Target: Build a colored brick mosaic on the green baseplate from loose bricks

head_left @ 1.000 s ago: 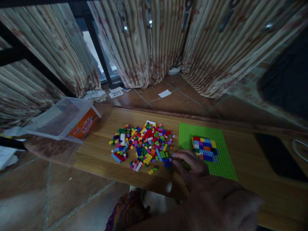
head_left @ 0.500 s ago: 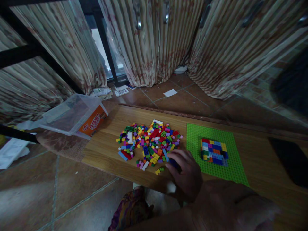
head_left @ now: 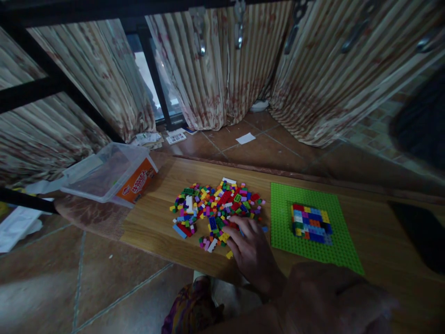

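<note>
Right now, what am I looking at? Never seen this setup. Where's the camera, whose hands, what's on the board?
No machine here: a person works with bare hands, and the single camera sits on their head, looking forward and down. One hand reaches from the lower edge onto the near edge of a pile of small coloured bricks on a wooden board. Its fingers are spread on the pile; whether they grip a brick cannot be told, nor which hand it is. The blurred mass at bottom right is probably an arm. Right of the pile lies a green baseplate with a block of bricks built on it. At the board's left end a clear plastic tub lies tipped on its side. Beyond are tiled floor and curtains.
</note>
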{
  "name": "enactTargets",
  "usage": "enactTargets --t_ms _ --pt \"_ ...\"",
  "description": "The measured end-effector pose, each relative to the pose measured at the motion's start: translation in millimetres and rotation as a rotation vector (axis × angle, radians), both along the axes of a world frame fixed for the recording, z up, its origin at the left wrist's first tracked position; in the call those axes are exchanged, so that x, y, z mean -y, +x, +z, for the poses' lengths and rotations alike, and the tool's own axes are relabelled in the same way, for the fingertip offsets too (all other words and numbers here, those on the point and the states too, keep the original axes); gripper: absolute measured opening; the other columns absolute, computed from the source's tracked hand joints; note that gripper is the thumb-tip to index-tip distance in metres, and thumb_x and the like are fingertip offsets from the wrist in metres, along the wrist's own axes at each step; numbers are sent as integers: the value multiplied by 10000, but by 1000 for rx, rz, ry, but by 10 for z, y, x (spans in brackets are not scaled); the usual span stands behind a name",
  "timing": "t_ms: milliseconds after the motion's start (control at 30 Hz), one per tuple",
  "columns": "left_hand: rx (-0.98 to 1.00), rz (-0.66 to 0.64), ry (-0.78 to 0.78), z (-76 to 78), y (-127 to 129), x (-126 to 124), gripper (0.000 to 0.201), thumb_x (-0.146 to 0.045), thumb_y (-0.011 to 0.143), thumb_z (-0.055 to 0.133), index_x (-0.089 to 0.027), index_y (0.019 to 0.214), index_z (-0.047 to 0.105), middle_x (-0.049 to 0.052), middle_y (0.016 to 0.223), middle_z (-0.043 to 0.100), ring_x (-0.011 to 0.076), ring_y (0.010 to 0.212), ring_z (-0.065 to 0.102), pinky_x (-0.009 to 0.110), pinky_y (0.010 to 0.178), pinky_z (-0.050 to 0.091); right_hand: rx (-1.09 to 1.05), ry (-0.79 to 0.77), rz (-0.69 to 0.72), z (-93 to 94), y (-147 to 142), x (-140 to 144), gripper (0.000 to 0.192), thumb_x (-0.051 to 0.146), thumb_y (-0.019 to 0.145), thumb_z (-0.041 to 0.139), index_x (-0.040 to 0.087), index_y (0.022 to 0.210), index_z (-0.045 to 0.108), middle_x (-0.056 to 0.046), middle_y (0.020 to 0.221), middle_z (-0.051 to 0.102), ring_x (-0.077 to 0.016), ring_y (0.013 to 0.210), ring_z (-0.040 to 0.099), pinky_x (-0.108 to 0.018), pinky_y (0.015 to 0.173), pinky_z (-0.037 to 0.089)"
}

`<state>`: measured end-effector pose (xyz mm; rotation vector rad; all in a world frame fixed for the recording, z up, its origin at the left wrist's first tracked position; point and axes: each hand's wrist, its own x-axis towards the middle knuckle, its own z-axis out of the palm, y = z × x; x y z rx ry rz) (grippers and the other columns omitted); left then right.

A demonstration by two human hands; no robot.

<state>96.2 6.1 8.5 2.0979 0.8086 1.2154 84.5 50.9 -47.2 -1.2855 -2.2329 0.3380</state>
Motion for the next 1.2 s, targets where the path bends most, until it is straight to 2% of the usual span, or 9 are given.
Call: enactTargets --t_ms 200,300,433,600,867,1200 --pt "-6 -11 30 31 -30 -30 247 -213 902 453 -153 844 687 10 683 685 112 626 636 231 617 507 -47 -17 6 31 -43 -31 208 120 899 544 229 1045 645 -63 1175 631 -254 1065 526 -432 909 466" --pt "61 36 57 8 -16 -42 221 -202 890 460 -159 834 669 3 668 682 110 613 634 226 608 509 -121 -23 -13 87 -24 -27 171 137 920 528 213 1030 636 -54 1069 666 -237 1004 546 -404 872 472" --pt "160 36 106 -13 -2 -51 186 -168 869 464 -151 849 648 2 667 670 101 587 615 216 576 499 -241 45 -122 96 84 -32 135 179 941 523 196 1025 628 -49 963 688 -216 926 582 -366 818 479" --pt "247 77 122 30 0 -63 194 -184 906 460 -148 840 638 6 659 657 100 575 609 226 575 499 -344 116 -217 64 205 -39 167 202 959 505 202 1074 626 -44 966 693 -183 913 616 -308 796 494" --pt "222 62 86 55 11 -30 130 -130 879 510 -141 881 639 10 683 664 113 612 625 230 611 501 -194 44 -150 93 120 -15 145 161 901 591 198 1028 651 -42 945 709 -206 880 617 -334 768 488" --pt "215 10 61 61 -41 -78 137 -130 868 507 -143 856 643 15 683 662 118 594 611 234 564 480 -111 -3 -162 84 105 -46 145 112 851 640 184 974 664 -42 920 702 -217 866 592 -345 746 481"
